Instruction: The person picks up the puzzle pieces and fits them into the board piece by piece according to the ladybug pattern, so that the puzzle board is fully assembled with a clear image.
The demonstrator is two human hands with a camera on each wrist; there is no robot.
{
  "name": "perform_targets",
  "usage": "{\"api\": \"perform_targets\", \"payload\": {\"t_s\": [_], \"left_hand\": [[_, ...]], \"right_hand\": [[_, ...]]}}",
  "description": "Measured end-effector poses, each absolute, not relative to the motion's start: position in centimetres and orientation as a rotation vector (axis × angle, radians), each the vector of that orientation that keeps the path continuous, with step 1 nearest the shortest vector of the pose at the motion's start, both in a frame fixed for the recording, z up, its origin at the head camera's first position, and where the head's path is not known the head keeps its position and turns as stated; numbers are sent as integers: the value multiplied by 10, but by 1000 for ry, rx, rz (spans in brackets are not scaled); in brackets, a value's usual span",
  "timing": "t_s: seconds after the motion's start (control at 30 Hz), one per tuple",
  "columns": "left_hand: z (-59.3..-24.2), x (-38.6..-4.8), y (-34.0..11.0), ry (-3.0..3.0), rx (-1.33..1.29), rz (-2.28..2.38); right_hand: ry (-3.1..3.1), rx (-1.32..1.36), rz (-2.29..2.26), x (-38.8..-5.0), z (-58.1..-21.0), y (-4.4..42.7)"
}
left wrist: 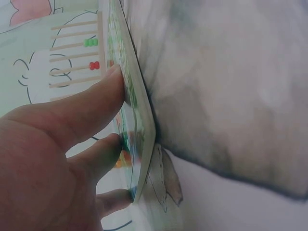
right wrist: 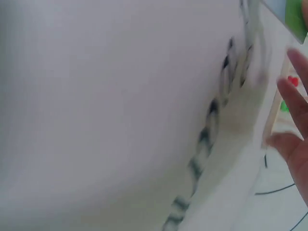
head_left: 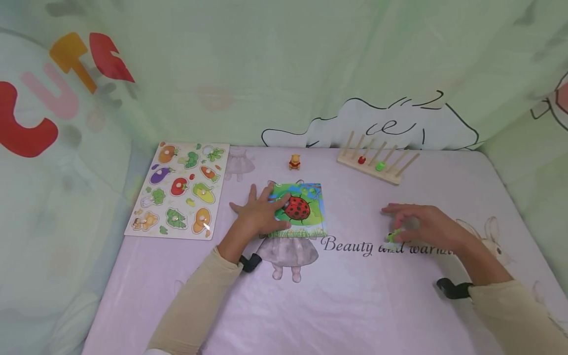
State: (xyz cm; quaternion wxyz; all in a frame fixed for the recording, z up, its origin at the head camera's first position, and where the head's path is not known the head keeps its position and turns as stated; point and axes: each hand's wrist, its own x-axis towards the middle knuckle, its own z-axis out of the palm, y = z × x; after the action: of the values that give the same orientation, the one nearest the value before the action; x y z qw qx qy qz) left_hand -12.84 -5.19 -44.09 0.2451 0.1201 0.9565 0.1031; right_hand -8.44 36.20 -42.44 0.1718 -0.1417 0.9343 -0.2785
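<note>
In the head view, a square ladybug picture puzzle (head_left: 306,209) lies flat near the middle of the table. My left hand (head_left: 257,214) rests on its left side with fingers spread; the left wrist view shows the thumb (left wrist: 108,89) touching the board's edge (left wrist: 144,144). Out to the right, just over the printed lettering, my right hand (head_left: 421,227) pinches a small green piece (head_left: 393,236) between thumb and forefinger, the other fingers extended. The right wrist view catches only a corner of a blue-and-green piece (right wrist: 292,17) near the fingers (right wrist: 293,103).
A vegetable peg puzzle (head_left: 170,199) lies at the left. Toward the back stand a small yellow bear figure (head_left: 295,161) and a wooden peg rack (head_left: 368,167) with red and green beads. Printed curtains (head_left: 275,69) close off the table's far side.
</note>
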Motion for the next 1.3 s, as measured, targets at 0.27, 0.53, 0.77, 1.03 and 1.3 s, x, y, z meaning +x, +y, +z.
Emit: {"api": "perform_targets", "payload": {"t_s": [0.27,0.53,0.77,1.03,1.3], "left_hand": [[-440,-129,-51,2610,318,274],[-438,-128,-51,2600,312,266],[-439,-128,-51,2604,316,272],[-440,-128,-50,2611,322,278],[-440,-129,-50,2608,320,279]], "right_hand": [[2564,-312,-890,-93,-420,337],[2441,-268,-1125,-108,-421,309],[2367,-241,-1193,-115,-423,284],[2371,-334,-1260,-122,-430,264],[2398,-429,-1186,-127,-434,249]]}}
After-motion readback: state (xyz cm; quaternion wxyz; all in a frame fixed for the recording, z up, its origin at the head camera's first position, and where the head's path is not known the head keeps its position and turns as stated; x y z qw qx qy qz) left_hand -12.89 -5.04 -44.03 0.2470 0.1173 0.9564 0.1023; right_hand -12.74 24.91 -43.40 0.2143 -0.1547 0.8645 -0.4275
